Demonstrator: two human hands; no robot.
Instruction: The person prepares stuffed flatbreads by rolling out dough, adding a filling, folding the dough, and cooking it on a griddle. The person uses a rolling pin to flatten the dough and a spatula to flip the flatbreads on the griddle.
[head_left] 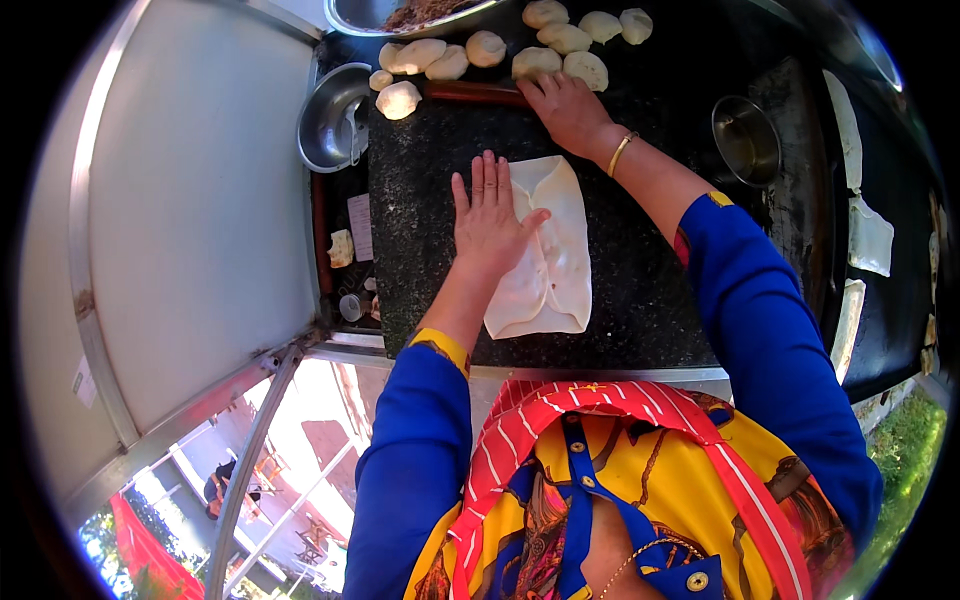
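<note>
A flat sheet of dough (568, 250), its sides folded in to a seam down the middle, lies on the black stone worktop. My left hand (490, 225) rests open on its left part, fingers stretched toward the far side and thumb out over the seam. Farther off, my right hand (572, 112) is closed over the right end of a dark red rolling pin (470, 93), which lies crosswise; the hand covers that end. Just beyond the right hand's fingers are several filled dough balls (536, 62).
At the far edge stands a metal bowl of brown filling (425, 14). A steel bowl with a spoon (325, 120) is at the left. To the right are a metal pot (745, 140) and a dark griddle (890, 320) with flat dough pieces (870, 238) along it. A pale panel (200, 190) walls the left side.
</note>
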